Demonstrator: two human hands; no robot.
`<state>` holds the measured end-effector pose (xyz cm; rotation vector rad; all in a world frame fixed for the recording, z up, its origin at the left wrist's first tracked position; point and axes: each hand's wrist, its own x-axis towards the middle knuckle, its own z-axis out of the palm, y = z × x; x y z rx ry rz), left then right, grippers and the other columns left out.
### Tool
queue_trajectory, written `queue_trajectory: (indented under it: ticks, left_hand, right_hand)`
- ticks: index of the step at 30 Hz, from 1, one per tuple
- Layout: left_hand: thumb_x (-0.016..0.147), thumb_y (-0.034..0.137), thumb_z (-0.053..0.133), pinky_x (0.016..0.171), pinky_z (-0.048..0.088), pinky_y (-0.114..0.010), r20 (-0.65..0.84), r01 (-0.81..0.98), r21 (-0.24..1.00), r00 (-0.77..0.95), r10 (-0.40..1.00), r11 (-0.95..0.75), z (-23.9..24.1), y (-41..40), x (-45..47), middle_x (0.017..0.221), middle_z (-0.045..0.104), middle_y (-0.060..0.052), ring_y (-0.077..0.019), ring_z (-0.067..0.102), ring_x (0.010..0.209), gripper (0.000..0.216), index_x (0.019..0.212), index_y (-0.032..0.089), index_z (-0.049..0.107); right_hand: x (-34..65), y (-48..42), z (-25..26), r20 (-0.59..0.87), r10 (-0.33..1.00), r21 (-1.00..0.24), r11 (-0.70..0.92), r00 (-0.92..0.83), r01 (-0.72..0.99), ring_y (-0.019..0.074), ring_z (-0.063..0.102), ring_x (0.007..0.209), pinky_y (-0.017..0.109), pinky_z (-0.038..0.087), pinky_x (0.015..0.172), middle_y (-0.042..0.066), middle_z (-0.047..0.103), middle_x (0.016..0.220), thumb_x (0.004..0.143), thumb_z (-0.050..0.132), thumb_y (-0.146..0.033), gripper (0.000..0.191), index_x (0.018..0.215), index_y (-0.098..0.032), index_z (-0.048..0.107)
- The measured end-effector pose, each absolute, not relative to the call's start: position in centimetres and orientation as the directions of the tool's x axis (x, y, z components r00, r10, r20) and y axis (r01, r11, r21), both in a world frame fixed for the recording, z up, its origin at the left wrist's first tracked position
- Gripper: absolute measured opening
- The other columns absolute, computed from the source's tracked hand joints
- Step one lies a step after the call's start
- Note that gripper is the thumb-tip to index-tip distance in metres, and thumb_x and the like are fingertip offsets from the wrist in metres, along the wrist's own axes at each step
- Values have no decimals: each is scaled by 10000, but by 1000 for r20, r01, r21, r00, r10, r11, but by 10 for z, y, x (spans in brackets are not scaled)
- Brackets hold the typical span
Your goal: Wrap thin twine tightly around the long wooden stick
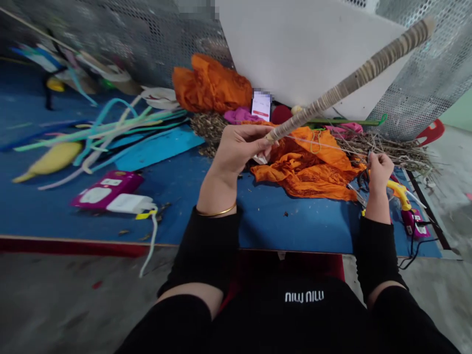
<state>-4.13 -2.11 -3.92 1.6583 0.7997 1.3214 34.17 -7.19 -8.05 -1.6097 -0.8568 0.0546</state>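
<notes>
1. Head view, centre: the left hand [239, 147] closes its grip round the lower end of a long tan cord-wrapped stick [354, 81], angled toward the upper right, probably to clear the blue desk [184, 196].
2. Right of centre: the right hand [379, 169] pinches a thin pale thread [332, 146], apparently pulled taut from the stick, above crumpled orange cloth [309, 172].

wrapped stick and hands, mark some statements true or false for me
1. The left hand grips the lower end of the wrapped stick. True.
2. The right hand holds the glue gun. False: it pinches a thin thread running to the stick; the glue gun lies on the blue mat beside it.
3. The orange cloth lies on the blue mat. True.
4. A gold bangle sits on the right wrist. False: it is on the left wrist.
</notes>
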Motion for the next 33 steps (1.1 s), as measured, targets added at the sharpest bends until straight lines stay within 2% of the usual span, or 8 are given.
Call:
queue_trajectory:
  ticks: [6, 10, 14, 19, 22, 25, 29, 33]
  left_hand:
    - [722, 389, 833, 509, 421, -249, 472, 40, 868, 245, 847, -495, -3, -13, -8, 643, 672, -8, -104, 527, 517, 371, 998, 142, 847]
    - [734, 378, 813, 538, 458, -248, 430, 33, 890, 272, 861, -455, 3, -12, 7, 667, 701, -13, -120, 555, 549, 394, 1042, 135, 846]
    - [744, 436, 814, 706, 572, -286, 421, -15, 899, 300, 856, -437, -3, -7, 15, 887, 800, -56, -196, 702, 769, 383, 1001, 154, 847]
    - [753, 397, 788, 791, 593, -305, 380, -31, 921, 287, 879, -388, -15, 15, 14, 978, 822, -80, -222, 738, 850, 361, 1003, 143, 843]
    - [750, 379, 794, 767, 570, -298, 374, -25, 925, 256, 892, -380, -21, 25, 14, 923, 815, -81, -213, 719, 826, 339, 977, 133, 842]
    - [731, 409, 810, 677, 531, -276, 322, -92, 947, 307, 896, -309, -27, 26, 22, 857, 793, -68, -191, 682, 749, 356, 944, 125, 831]
    - [760, 378, 747, 687, 516, -265, 317, -159, 948, 402, 859, -275, -33, 21, 35, 808, 769, -42, -179, 670, 747, 268, 853, 135, 807]
    - [774, 354, 756, 733, 524, -269, 300, -152, 954, 403, 864, -260, -33, 20, 36, 880, 791, -54, -179, 691, 795, 260, 901, 136, 819]
  right_hand:
    - [296, -86, -62, 765, 383, -605, 148, 518, 783, 312, 608, 1258, 535, 443, 1150, 169, 670, 1222, 932, 594, -311, 253, 1122, -197, 716]
    - [244, -71, -42, 724, 671, -613, 522, 158, 593, 257, 686, 1184, 479, 510, 1109, 107, 745, 1210, 963, 638, -426, 333, 1237, -245, 695]
    - [205, -47, -33, 586, 809, -751, 564, -44, 343, 233, 721, 1115, 413, 565, 1035, 83, 772, 1195, 907, 713, -529, 419, 1206, -237, 686]
    - [190, -40, -39, 622, 780, -721, 537, 69, 438, 157, 611, 655, 320, 540, 676, -10, 647, 683, 1000, 581, -489, 352, 763, -237, 648]
    - [190, -43, -44, 756, 654, -585, 651, 34, 483, 217, 700, 899, 405, 589, 833, 43, 680, 868, 990, 605, -429, 307, 747, -251, 667]
    - [186, -42, -49, 782, 623, -589, 747, -17, 307, 261, 711, 1093, 490, 587, 976, 73, 712, 1004, 1005, 579, -397, 273, 789, -261, 676]
    - [179, -38, -50, 716, 697, -692, 717, 44, -83, 156, 600, 608, 395, 585, 757, -34, 524, 621, 1019, 573, -421, 319, 747, -256, 596]
    - [180, -40, -42, 590, 787, -780, 613, 179, -124, 80, 338, 472, 275, 369, 538, -72, 388, 567, 973, 663, -439, 376, 683, -229, 549]
